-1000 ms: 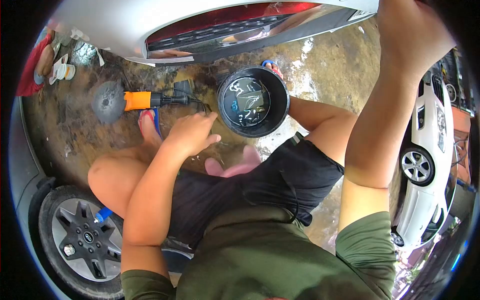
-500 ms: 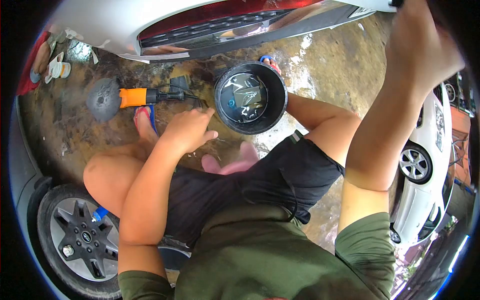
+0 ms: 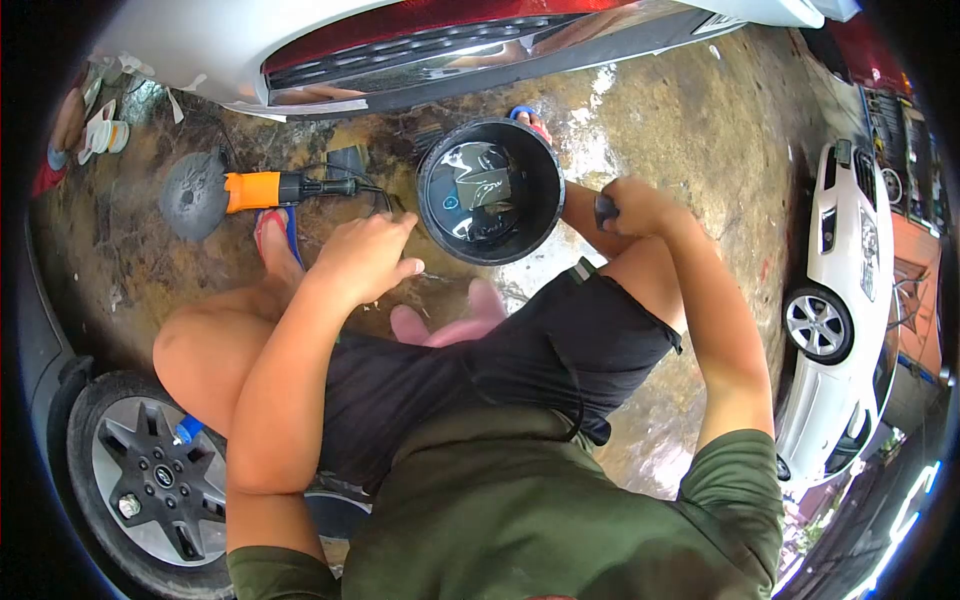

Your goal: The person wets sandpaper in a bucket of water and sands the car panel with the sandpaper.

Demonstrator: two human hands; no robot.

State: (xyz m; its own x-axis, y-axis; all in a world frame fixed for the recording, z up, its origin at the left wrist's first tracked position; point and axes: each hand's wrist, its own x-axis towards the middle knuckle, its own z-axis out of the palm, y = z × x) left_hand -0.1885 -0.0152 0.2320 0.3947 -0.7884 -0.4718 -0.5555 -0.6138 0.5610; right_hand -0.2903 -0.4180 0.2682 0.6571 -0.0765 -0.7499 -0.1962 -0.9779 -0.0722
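My right hand [image 3: 645,208] is closed around a small dark block-like piece [image 3: 606,210], just right of the black bucket [image 3: 549,225]. Most of that piece is hidden by my fingers, so its kind is unclear. My left hand [image 3: 365,258] hangs left of the bucket, fingers loosely bent and thumb apart, with nothing visible in it. Dark water fills the bucket's bottom, and a greyish square sheet [image 3: 485,190] shows in it. Near my left hand lies an orange and black power tool [image 3: 262,190] with a round grey head [image 3: 192,195].
A white car's rear bumper [image 3: 185,60] spans the top. At lower left stands a car wheel [image 3: 150,480] with a blue-capped item near it. A pink stool [image 3: 465,330] is beneath me. Another white car [image 3: 850,250] is parked at right. The floor [image 3: 690,130] is wet.
My right hand has come down from the upper right, beside the car, to beside the bucket. My left hand keeps nearly the same pose. The whole view has shifted slightly.
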